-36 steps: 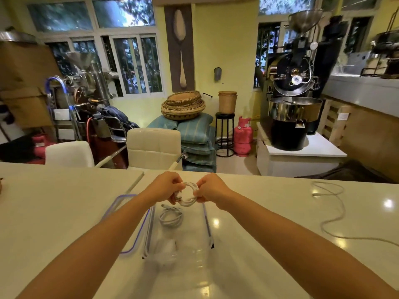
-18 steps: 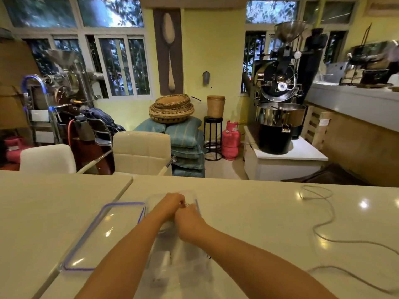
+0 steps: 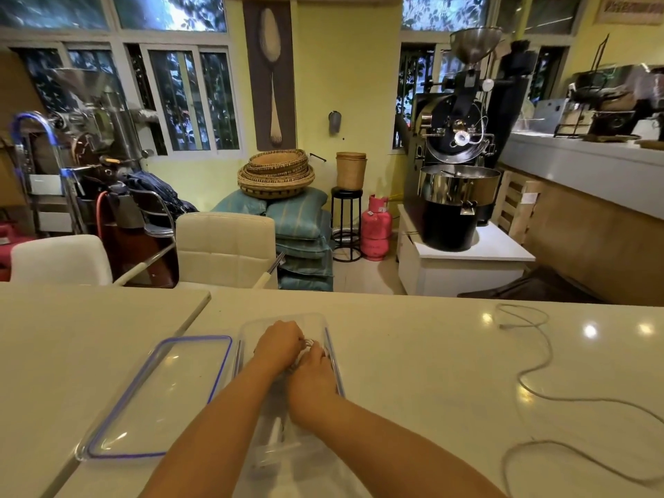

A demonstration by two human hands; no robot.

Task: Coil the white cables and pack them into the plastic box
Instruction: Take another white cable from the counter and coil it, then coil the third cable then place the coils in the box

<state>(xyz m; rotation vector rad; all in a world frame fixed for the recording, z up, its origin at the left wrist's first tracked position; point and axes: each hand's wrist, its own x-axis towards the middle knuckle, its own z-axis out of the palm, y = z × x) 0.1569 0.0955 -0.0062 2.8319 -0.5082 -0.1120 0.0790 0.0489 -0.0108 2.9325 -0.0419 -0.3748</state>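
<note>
1. At the lower left of the frame we saw the lid [image 3: 161,397], clear with a blue seal, lying flat on the counter [image 3: 413,354] just beside the box.
2. At lower centre stood the plastic box [image 3: 248,332], clear and open-topped, with both of our hands inside its far end.
3. Our left hand [image 3: 278,348] was curled, fingers closed down on a coiled white cable [image 3: 308,343], of which only a sliver showed between the hands.
4. Our right hand [image 3: 312,372] touched the left, closed on the same coil from the near side.
5. Something pale lay at the near end of the box, too blurred to name.
6. At the right of the frame a loose white cable [image 3: 539,368] wound across the counter, well apart from the box, uncoiled.
</note>
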